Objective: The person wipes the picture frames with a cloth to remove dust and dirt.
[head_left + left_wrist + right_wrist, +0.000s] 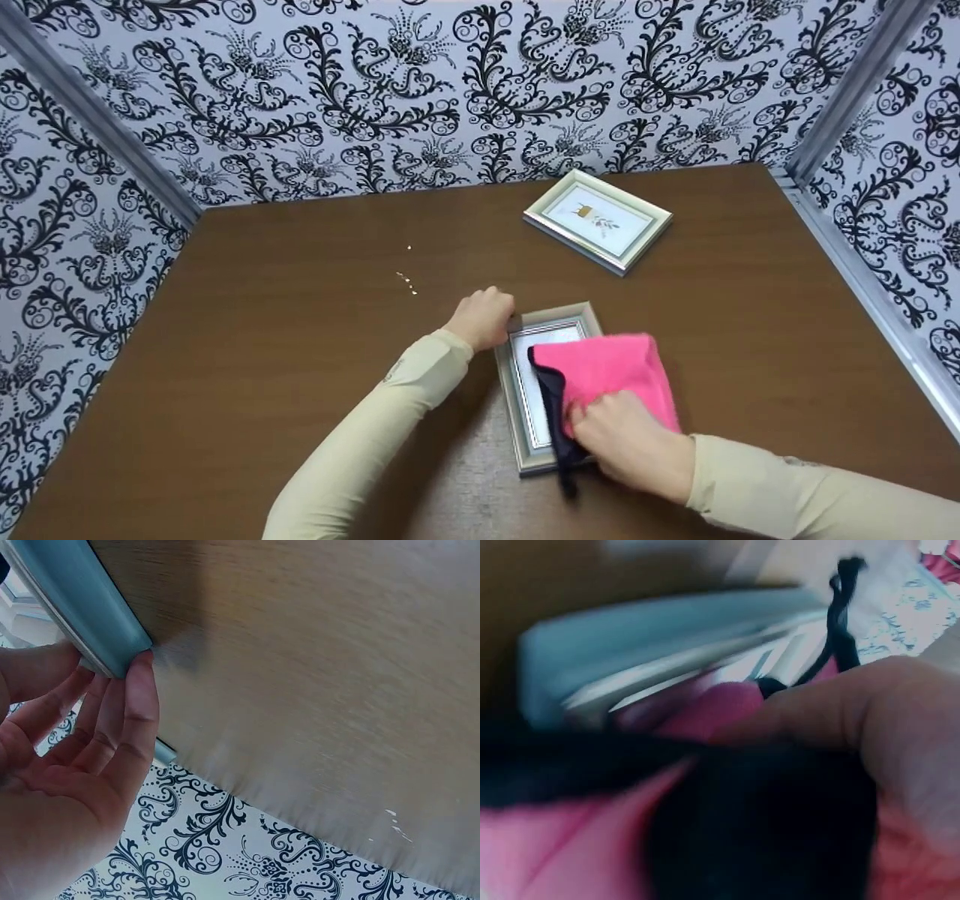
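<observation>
A picture frame (514,409) with a pale border lies flat on the brown table. My left hand (482,318) grips its upper left corner; in the left wrist view the thumb and fingers (139,701) pinch the frame's edge (90,600). My right hand (634,442) holds a bunched pink cloth (611,364) with dark edging over the frame's right side, hiding much of the glass. In the blurred right wrist view, the thumb (817,709) presses on the cloth (712,709) beside the frame's side (675,637).
A second picture frame (598,217) with a small plant picture lies near the back of the table (300,322). Several small pale crumbs (407,282) are scattered left of it. Patterned walls (405,82) with metal rails (877,300) enclose the table.
</observation>
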Motion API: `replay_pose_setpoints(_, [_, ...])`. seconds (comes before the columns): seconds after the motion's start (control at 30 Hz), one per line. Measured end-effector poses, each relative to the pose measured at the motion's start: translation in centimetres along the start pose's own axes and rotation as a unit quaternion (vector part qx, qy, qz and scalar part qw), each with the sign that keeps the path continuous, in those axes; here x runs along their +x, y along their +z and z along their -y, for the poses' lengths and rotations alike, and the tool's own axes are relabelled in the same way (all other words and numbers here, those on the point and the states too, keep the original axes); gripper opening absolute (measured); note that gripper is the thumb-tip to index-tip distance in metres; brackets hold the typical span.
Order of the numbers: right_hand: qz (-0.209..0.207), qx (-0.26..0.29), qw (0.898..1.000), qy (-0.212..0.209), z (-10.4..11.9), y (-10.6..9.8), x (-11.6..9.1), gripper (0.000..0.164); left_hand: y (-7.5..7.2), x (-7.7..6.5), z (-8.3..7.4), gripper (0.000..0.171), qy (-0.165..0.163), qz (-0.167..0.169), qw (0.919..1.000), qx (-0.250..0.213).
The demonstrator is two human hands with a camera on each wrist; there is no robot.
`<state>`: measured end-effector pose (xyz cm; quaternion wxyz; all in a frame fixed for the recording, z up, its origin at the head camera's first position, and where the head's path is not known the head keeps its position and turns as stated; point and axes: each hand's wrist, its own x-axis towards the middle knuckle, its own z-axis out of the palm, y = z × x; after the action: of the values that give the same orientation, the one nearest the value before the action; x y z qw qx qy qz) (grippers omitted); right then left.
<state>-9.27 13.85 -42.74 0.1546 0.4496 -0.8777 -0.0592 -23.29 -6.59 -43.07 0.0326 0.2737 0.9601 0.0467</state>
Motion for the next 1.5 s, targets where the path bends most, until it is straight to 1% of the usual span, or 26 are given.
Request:
replay_pose_setpoints(0.07, [-0.011,0.029,1.000,-0.005,0.4,0.1,0.4,0.019,0.0,0.0,0.0,0.003,0.003,-0.001,1.0000,0.003])
replay_pose_setpoints(0.13, [-0.030,0.044,0.998,-0.017,0.7,0.3,0.6,0.022,0.1,0.1,-0.1,0.005,0.006,-0.005,1.0000,0.004])
replay_pose_setpoints(0.2, [-0.059,0.054,0.996,-0.038,0.6,0.6,0.8,0.026,0.1,0.2,0.0,0.008,0.005,-0.005,1.0000,0.001])
replay_pose_setpoints(0.27, [-0.067,0.072,0.993,-0.065,0.4,0.9,0.8,0.034,0.1,0.3,0.1,0.012,0.002,0.000,1.0000,-0.003])
replay_pose_setpoints(0.33, [-0.063,0.101,0.988,-0.094,-0.1,1.1,0.8,0.047,0.0,0.3,0.2,0.015,-0.002,0.005,1.0000,-0.007])
replay_pose_setpoints(0.43, [-0.040,0.167,0.975,-0.137,-1.0,1.5,0.5,0.062,0.0,0.4,0.2,0.016,-0.006,0.011,0.9999,-0.008])
replay_pose_setpoints(0.6, [-0.011,0.273,0.942,-0.193,-2.6,1.7,-0.4,0.070,-0.1,0.4,0.1,0.010,-0.012,0.013,0.9998,-0.003])
replay_pose_setpoints(0.63, [-0.003,0.285,0.938,-0.200,-2.9,1.5,-0.5,0.070,0.0,0.5,0.0,0.008,-0.012,0.014,0.9998,-0.003])
replay_pose_setpoints(0.7, [0.012,0.294,0.934,-0.202,-3.3,1.2,-0.7,0.072,0.0,0.5,0.0,0.005,-0.011,0.013,0.9998,-0.008])
replay_pose_setpoints(0.73, [0.019,0.292,0.935,-0.200,-3.5,0.9,-0.8,0.072,0.1,0.5,0.0,0.004,-0.011,0.014,0.9998,-0.011])
replay_pose_setpoints(0.77, [0.025,0.285,0.938,-0.195,-3.7,0.7,-0.9,0.070,0.1,0.4,0.0,0.004,-0.010,0.015,0.9997,-0.014])
replay_pose_setpoints(0.8, [0.029,0.277,0.942,-0.187,-3.8,0.4,-1.1,0.068,0.1,0.4,0.0,0.005,-0.009,0.016,0.9997,-0.018])
replay_pose_setpoints(0.87, [0.037,0.248,0.954,-0.164,-3.9,-0.1,-1.5,0.063,0.1,0.4,0.1,0.008,-0.009,0.019,0.9995,-0.022])
replay_pose_setpoints(0.9, [0.041,0.229,0.961,-0.151,-3.9,-0.3,-1.8,0.061,0.1,0.3,0.1,0.009,-0.009,0.021,0.9995,-0.023])
replay_pose_setpoints(1.0, [0.035,0.153,0.981,-0.110,-3.6,-0.9,-2.7,0.054,0.1,0.3,0.2,0.015,-0.009,0.025,0.9994,-0.023])
replay_pose_setpoints(1.07, [0.027,0.093,0.992,-0.084,-3.2,-1.3,-3.2,0.048,0.1,0.3,0.2,0.017,-0.009,0.028,0.9992,-0.026])
replay_pose_setpoints(1.1, [0.023,0.065,0.995,-0.072,-2.9,-1.4,-3.5,0.045,0.1,0.3,0.2,0.018,-0.008,0.029,0.9991,-0.029])
replay_pose_setpoints(1.2, [0.020,0.012,0.999,-0.039,-1.6,-1.9,-4.1,0.036,0.3,0.2,0.2,0.018,-0.007,0.030,0.9990,-0.033])
replay_pose_setpoints(1.23, [0.016,0.005,0.999,-0.034,-1.2,-1.9,-4.2,0.036,0.3,0.2,0.2,0.018,-0.007,0.030,0.9990,-0.034])
replay_pose_setpoints(1.3, [0.000,0.010,0.999,-0.032,-0.5,-1.8,-4.4,0.036,0.3,0.2,0.2,0.019,-0.006,0.028,0.9991,-0.033])
replay_pose_setpoints(1.37, [-0.026,0.024,0.998,-0.043,-0.1,-1.6,-4.1,0.037,0.3,0.1,0.2,0.020,-0.008,0.025,0.9992,-0.029])
replay_pose_setpoints(1.43, [-0.049,0.039,0.996,-0.068,0.1,-1.2,-3.6,0.042,0.2,0.2,0.1,0.020,-0.011,0.024,0.9993,-0.026])
replay_pose_setpoints(1.5, [-0.060,0.072,0.991,-0.096,0.0,-0.7,-3.0,0.047,0.1,0.3,0.0,0.019,-0.012,0.025,0.9993,-0.025])
